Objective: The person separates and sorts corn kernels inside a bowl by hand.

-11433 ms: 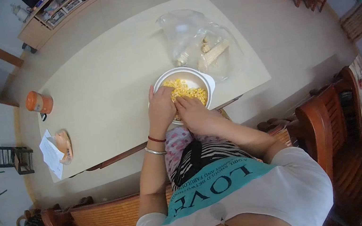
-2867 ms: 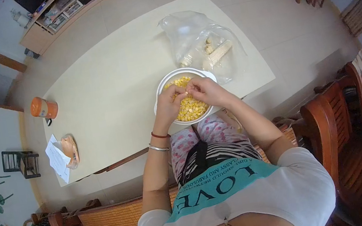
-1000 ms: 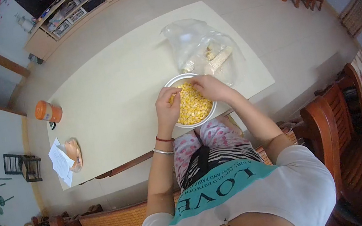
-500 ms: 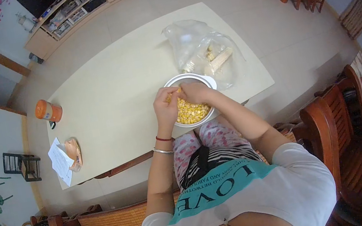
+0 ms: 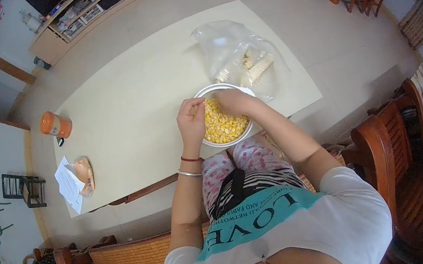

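Observation:
A white bowl point(image 5: 217, 143) full of loose yellow corn kernels point(image 5: 224, 124) stands at the table's near edge. My left hand point(image 5: 192, 118) is at the bowl's left rim, its fingers bent and closed towards the thumb; whatever they hold is too small to make out. Over the far right part of the bowl, my right hand point(image 5: 235, 102) reaches down towards the kernels. Its fingertips are hidden beneath the hand. Just beyond the bowl lies a clear plastic bag point(image 5: 224, 37) with stripped corncobs point(image 5: 259, 70) on it or in it.
The bowl and bag share a pale table point(image 5: 128, 101). At its left end are an orange-lidded jar point(image 5: 55, 125), white papers point(image 5: 69, 185) and a clear package point(image 5: 85, 176). A wooden chair point(image 5: 393, 146) is at my right, and a TV cabinet point(image 5: 83, 16) stands across the room.
My hands were together over the bowl and have moved apart. The left has drawn back to the left rim; the right has shifted right, and more kernels show between them.

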`<state>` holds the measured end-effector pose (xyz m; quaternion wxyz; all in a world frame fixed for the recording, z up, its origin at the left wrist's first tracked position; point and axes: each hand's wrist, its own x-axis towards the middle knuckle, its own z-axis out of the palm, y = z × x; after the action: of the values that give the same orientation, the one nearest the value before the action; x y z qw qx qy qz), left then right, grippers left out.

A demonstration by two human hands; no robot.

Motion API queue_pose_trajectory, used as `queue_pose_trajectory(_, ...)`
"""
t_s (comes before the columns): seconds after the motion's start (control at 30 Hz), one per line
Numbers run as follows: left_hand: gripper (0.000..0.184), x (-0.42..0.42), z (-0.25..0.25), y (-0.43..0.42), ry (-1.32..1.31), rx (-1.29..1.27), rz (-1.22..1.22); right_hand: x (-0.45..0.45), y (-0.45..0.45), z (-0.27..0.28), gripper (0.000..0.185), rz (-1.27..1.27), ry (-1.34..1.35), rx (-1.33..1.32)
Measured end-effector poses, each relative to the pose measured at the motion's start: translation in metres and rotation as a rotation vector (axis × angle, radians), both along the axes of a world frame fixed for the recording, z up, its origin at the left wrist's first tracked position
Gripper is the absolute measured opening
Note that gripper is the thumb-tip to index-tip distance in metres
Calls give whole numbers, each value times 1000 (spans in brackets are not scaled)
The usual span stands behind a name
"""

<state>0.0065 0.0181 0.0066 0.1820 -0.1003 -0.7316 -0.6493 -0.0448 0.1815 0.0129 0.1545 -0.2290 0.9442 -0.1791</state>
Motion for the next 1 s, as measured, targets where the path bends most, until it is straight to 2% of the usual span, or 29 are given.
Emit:
queue_pose_trajectory(0.07, 9, -1, -1, -2, -14, -49, 17, -22, -10, -40, 27, 61, -4, -91)
queue_pose_trajectory(0.17, 9, -1, -4, -2, -23, 7, 19, -19, -18, -19, 32, 4, -49, -161)
queue_pose_trajectory(0.27, 9, 3, 5, -1, -32, -65, 33, -22, -18, -17, 38, 51, -88, -215)
queue_pose_trajectory(0.37, 10, 0, -2, -1, -33, -15, 14, -26, -21, -12, 44, 105, -178, -97)
queue_pose_trajectory(0.47, 10, -1, -7, -1, -117, 86, -28, -28, -26, -30, 49, 107, -158, -17)
queue_pose_trajectory(0.57, 9, 0, -3, 1, -102, 54, 7, -28, -21, -20, 51, 105, -290, -5)
queue_pose_trajectory(0.67, 8, -2, -3, 1, -33, 13, 1, -27, -13, -10, 51, 258, -349, 9)
queue_pose_trajectory(0.77, 8, -3, -6, -1, -39, -17, 4, -20, -5, 10, 51, 254, -396, 8)
queue_pose_trajectory(0.87, 7, -3, -5, -1, -58, 2, -2, -27, 7, 2, 37, 323, -408, -104)
queue_pose_trajectory(1.0, 7, -4, -5, -1, -45, 0, -16, -27, 13, 0, 31, 250, -485, -166)
